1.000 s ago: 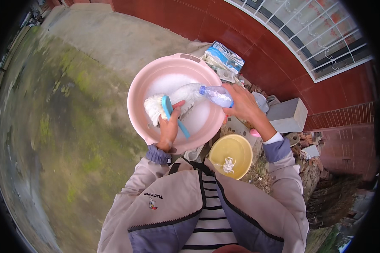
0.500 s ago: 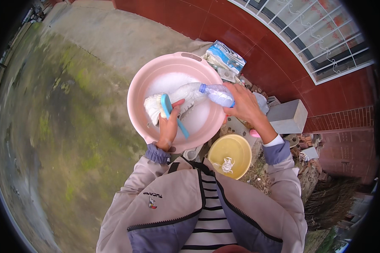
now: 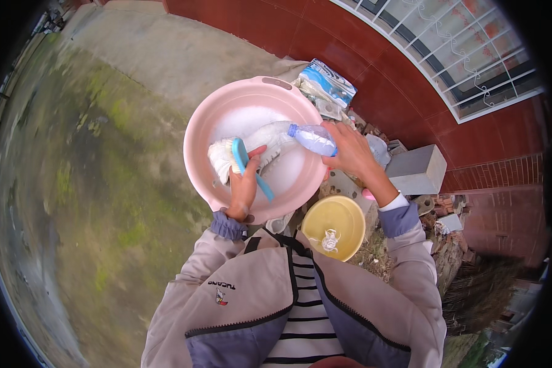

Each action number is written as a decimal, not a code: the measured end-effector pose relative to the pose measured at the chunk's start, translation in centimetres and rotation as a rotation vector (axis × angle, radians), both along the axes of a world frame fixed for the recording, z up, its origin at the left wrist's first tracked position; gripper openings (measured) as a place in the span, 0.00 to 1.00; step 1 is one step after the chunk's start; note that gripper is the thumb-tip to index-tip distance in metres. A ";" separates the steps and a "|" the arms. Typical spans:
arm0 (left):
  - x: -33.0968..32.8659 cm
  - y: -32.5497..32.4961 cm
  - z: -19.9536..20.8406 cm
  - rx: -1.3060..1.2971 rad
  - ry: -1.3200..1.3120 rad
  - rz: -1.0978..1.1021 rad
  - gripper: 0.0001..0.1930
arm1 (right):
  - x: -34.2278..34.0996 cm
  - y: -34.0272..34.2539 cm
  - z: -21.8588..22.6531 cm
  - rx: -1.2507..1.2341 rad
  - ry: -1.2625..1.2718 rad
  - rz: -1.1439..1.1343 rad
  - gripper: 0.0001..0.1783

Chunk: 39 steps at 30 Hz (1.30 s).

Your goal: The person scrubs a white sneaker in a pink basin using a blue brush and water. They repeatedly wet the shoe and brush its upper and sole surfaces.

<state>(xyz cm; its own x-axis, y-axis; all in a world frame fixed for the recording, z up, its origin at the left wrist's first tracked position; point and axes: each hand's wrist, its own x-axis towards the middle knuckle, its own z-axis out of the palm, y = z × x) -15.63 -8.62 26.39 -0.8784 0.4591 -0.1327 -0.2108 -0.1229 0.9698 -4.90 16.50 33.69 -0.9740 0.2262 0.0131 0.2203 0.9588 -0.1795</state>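
Observation:
A white shoe (image 3: 270,140) lies across a pink basin (image 3: 203,101) that holds white suds. My left hand (image 3: 244,187) grips a blue scrub brush (image 3: 240,153), its pale bristles against the left end of the shoe; the thumb reaches toward the shoe, and whether it bears on it I cannot tell. My right hand (image 3: 349,147) is closed round a clear plastic bottle (image 3: 314,139) with a bluish top. The bottle lies tilted nearly level over the basin's right side, its top beside the shoe's right end. Any liquid leaving it is too fine to make out.
A yellow basin (image 3: 348,214) with white laces (image 3: 330,240) stands in front right of the pink one. Behind are a blue-and-white package (image 3: 327,83), a grey block (image 3: 417,168) and rubble along a red wall (image 3: 374,73). Mossy concrete (image 3: 104,184) stretches leftward.
My right hand and the bottle have shifted slightly left, and the bottle's base has dropped out of line a little less. My left hand with the brush stays almost in place.

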 end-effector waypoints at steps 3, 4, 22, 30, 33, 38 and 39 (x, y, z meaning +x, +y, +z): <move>-0.1 -0.1 -0.2 -0.013 0.015 -0.005 0.16 | 0.3 0.2 -0.3 -0.026 0.044 0.006 0.45; -0.1 0.0 -0.2 -0.009 0.006 -0.001 0.16 | 0.3 0.2 -0.3 -0.031 0.045 0.005 0.45; 0.1 0.1 -0.7 -0.012 -0.016 0.022 0.17 | 1.7 0.9 -0.9 -0.354 0.198 -0.023 0.44; -0.2 0.7 -2.2 0.043 -0.100 0.033 0.18 | 6.5 2.0 -6.6 -1.134 0.773 -0.353 0.47; -0.9 0.6 -3.0 0.060 -0.189 0.045 0.18 | 7.3 3.9 -8.3 -1.157 0.922 -0.450 0.44; -0.2 0.4 -0.8 0.076 -0.242 0.071 0.22 | 13.7 9.7 -20.7 -1.018 0.972 -0.782 0.46; -0.1 0.2 -0.8 0.057 -0.249 0.085 0.23 | 14.8 9.9 -23.0 -1.024 0.975 -0.834 0.46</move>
<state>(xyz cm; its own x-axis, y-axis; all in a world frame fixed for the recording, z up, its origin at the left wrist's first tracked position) -15.72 -8.40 25.63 -0.8576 0.3982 -0.3255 -0.4285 -0.2031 0.8804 9.89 26.45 10.72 -0.3000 0.9533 0.0350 0.0147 0.0413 -0.9990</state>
